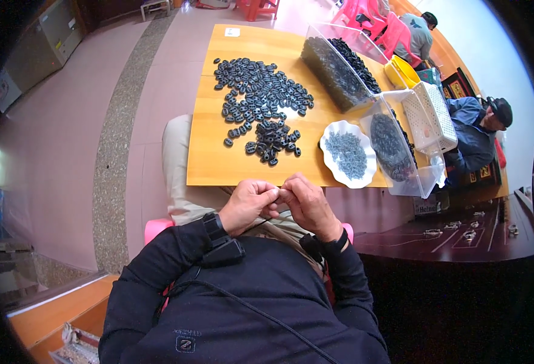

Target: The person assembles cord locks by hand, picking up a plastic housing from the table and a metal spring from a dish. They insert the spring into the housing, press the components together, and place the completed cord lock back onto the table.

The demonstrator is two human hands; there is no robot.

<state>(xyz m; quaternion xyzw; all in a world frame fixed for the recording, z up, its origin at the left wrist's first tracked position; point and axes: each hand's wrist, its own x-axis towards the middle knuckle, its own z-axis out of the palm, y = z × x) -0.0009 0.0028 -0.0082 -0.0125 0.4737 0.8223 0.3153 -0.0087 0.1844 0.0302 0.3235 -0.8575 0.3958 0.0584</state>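
Observation:
My left hand (251,205) and my right hand (307,205) meet fingertip to fingertip just off the table's near edge. Both are pinched closed, and whatever sits between the fingers is too small and too covered to name. Beyond them on the wooden table (203,161) lies a spread of small black oval pieces with two holes (261,88). A denser heap of similar black pieces (273,138) lies nearer to me. Right of it stands a white scalloped dish (332,171) holding many small grey metal-looking parts (347,155).
A large clear bin (355,106) and a smaller clear bin (421,185), both with black pieces, stand on the right. Beside them are a white perforated basket (433,115) and a yellow container (402,73). Two other people (476,136) sit further right, near pink chairs (397,37).

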